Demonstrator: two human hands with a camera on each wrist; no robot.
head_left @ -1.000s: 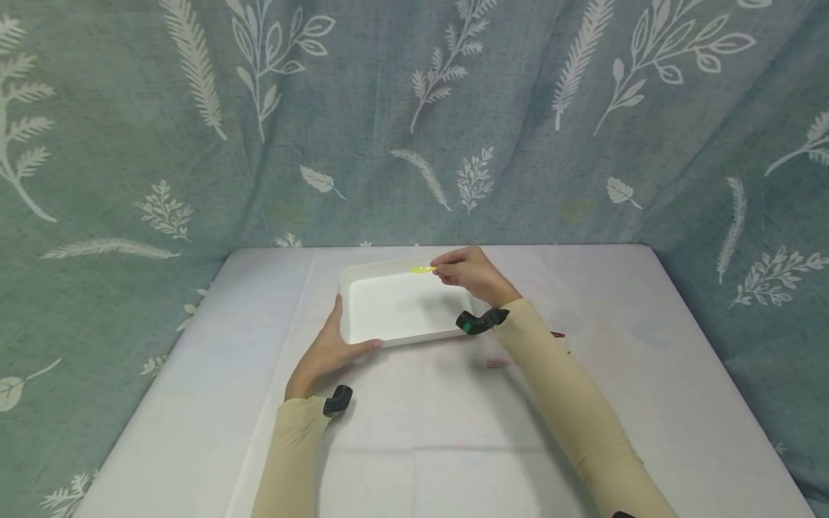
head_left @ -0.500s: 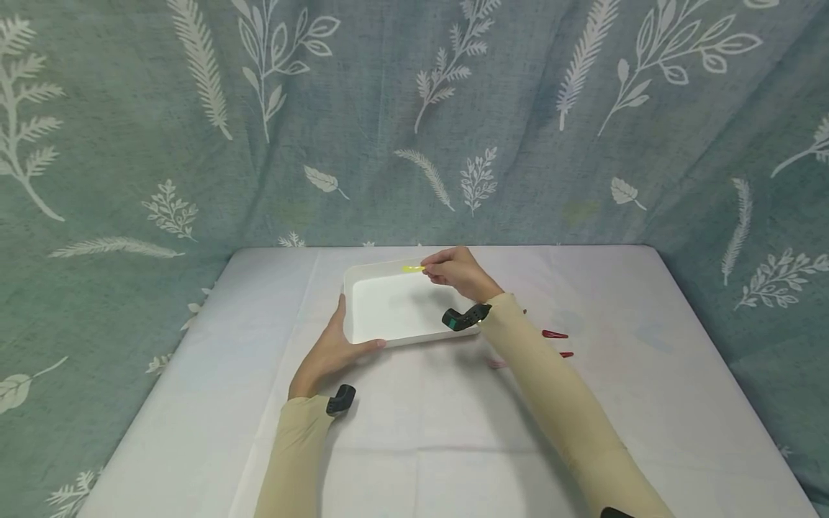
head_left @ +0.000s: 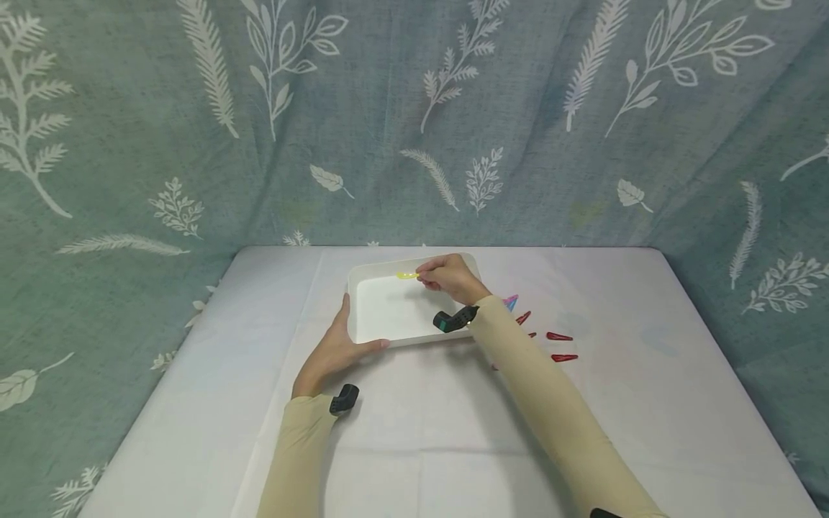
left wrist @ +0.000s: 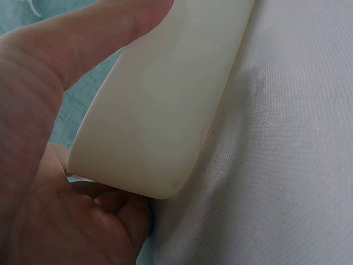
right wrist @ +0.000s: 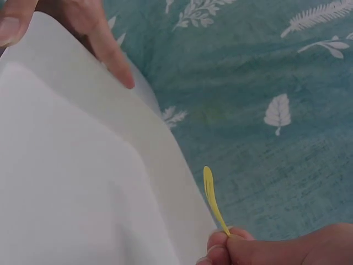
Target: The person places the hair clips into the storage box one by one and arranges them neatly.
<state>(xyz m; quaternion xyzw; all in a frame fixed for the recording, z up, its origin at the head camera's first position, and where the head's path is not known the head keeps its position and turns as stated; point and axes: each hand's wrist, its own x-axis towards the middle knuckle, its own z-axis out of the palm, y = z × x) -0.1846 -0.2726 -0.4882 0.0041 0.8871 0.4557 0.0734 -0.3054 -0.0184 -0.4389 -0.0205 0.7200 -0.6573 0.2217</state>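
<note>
yellow clip (right wrist: 210,190): pinched in your right hand (head_left: 450,279), over the white tray (head_left: 382,309) toward its far side; height is hard to judge.
tray rim (head_left: 414,339): if you loosen that pinch, best do it low and well inside.
left hand (head_left: 333,354): grips the near left corner, a good brace against sliding.
red clips (head_left: 560,336): right of the tray, by your sleeve (head_left: 544,388); lift clear.
curtain (head_left: 401,194): hangs beyond the table (head_left: 648,417), likely limiting far reach.

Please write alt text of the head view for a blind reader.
A person's right hand pinches a small yellow clip over a white tray, while the left hand grips the tray's near-left corner. Red clips lie to the right.
</note>
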